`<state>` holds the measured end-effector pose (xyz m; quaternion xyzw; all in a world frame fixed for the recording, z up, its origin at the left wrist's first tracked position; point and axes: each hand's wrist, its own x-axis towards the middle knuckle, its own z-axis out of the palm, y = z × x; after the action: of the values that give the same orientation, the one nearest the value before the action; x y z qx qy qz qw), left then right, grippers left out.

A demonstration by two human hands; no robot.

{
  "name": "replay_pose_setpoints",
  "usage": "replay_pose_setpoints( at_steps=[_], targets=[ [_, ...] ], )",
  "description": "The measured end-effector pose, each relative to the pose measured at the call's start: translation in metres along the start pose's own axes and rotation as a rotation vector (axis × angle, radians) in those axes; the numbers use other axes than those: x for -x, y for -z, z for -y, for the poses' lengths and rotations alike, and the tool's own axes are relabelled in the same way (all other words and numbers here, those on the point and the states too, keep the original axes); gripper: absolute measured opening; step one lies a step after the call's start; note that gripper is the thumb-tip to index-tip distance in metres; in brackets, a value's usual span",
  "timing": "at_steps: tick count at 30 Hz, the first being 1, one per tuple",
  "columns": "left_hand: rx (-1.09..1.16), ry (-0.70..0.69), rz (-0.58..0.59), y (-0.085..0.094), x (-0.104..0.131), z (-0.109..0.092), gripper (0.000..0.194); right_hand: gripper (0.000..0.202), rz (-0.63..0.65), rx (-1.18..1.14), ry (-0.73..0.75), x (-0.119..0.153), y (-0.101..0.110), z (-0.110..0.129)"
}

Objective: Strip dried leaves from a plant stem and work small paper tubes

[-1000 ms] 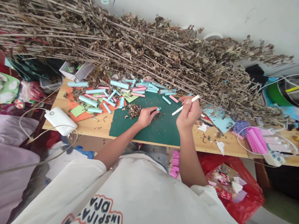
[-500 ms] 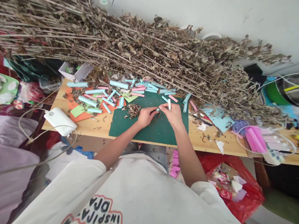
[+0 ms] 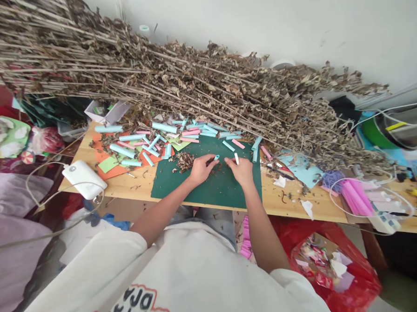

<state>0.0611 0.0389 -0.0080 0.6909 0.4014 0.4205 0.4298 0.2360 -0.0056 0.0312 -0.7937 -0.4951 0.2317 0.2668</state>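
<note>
Over a dark green cutting mat (image 3: 175,185), my left hand (image 3: 202,169) is closed, with a short blue paper tube (image 3: 217,157) pinched at its fingertips. To its right my right hand (image 3: 242,170) is closed around a small white stick (image 3: 236,158); what kind of stick it is I cannot make out. A gap of bare mat separates the two hands. Just left of my left hand lies a small heap of crumbled dry leaves (image 3: 185,162). Blue paper tubes (image 3: 123,150) and pink paper tubes (image 3: 238,144) lie scattered behind the hands.
A big pile of dried leafy stalks (image 3: 198,86) spans the back of the wooden table (image 3: 140,180). At left sits a white power bank (image 3: 84,179) with a cable. A purple yarn bundle (image 3: 332,181) and pink paper (image 3: 356,195) lie at right, above a red bag (image 3: 358,278) of scraps.
My hands have moved apart, the left one drawing away with the blue tube at its fingertips. The white stick stays in my right hand. The whole view has shifted slightly.
</note>
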Motion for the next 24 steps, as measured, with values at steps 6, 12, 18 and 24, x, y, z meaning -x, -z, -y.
replay_pose_setpoints(
  at_steps=[6,12,18,24],
  targets=[
    [0.03,0.016,-0.051,-0.001,0.001,0.0,0.02,0.039,-0.093,0.038,-0.015,-0.01,0.001,-0.009],
    [0.04,0.016,-0.041,-0.001,0.001,0.002,0.02,0.037,-0.273,0.297,0.179,-0.001,-0.007,-0.006],
    [0.025,0.01,-0.024,0.0,0.0,0.001,0.022,0.03,-0.05,0.361,0.373,0.021,-0.013,0.013],
    [0.018,0.006,-0.006,0.001,0.001,-0.001,0.02,0.027,0.006,0.338,0.333,0.023,-0.019,0.017]
  ],
)
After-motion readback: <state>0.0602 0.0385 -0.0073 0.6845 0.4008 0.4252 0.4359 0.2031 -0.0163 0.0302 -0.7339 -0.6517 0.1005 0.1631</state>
